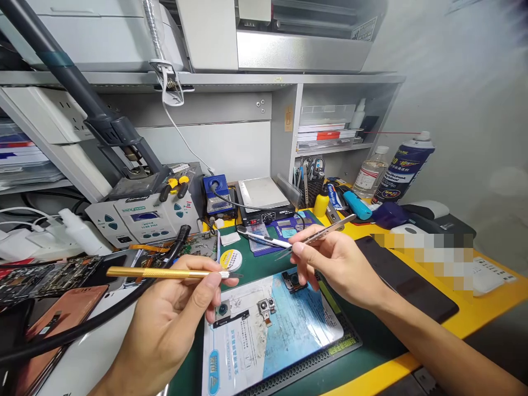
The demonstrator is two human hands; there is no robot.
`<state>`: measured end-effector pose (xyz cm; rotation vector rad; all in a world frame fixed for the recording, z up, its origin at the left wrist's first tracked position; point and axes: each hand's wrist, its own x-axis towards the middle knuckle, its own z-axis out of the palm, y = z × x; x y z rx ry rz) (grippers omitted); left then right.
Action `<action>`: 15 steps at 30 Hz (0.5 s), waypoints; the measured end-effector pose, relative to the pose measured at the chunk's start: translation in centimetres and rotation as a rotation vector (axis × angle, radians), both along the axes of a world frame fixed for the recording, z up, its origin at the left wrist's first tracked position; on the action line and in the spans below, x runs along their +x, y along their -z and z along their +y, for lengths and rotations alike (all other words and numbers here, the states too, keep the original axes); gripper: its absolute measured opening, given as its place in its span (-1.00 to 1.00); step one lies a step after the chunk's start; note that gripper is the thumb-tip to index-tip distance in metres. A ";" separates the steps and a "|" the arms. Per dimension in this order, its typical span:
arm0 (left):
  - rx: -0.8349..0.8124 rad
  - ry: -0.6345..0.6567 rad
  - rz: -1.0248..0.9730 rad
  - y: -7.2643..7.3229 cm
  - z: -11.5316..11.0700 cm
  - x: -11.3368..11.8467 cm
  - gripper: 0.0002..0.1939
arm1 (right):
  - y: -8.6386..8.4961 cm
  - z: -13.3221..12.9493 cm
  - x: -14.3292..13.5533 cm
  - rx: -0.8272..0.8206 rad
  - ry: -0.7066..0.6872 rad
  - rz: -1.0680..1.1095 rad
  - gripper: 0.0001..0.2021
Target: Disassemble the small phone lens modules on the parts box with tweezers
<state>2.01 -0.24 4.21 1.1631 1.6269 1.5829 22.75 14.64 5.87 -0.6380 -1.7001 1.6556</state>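
Gold-handled tool [152, 273], one, perhaps a knife: above the work pad [295, 344], at its left side. Pinched near the tip by the left hand [177, 313], whose thumb and fingers grip it; the hold close to the tip seems meant for fine control.

Tweezers [336, 225], one pair: above the pad's far right corner, points toward the left. Gripped by the right hand [342, 269] between thumb and fingers, probably to keep the points free.

White pen-like tool [266, 237], one: beyond the pad; whether the right fingers touch it cannot be told.

Lens parts, three, all on the pad, apart from one another, presumably so none is mixed up: square lens part [223, 309] near the left edge; silver lens module [264, 309] midway across; dark lens module [289, 280] at the far right, beneath the right hand.

Black strip [231, 320], one: on the pad, just beside the square lens part.

Green mat [371, 335], one: under the pad, likely to guard the bench.

Round tin [231, 260], one: beyond the pad's far left corner.

Black phone [416, 280], one: right of the pad, lying flat.

Hot-air station [144, 214], one: beyond the pad, to the left.

Spray can [402, 170], one: beyond the pad, to the right, upright.
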 end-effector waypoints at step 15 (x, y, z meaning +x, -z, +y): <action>-0.074 -0.047 0.021 0.3 -0.5 0.9 -0.70 | 0.2 -0.1 0.6 -0.192 -0.172 0.094 -0.81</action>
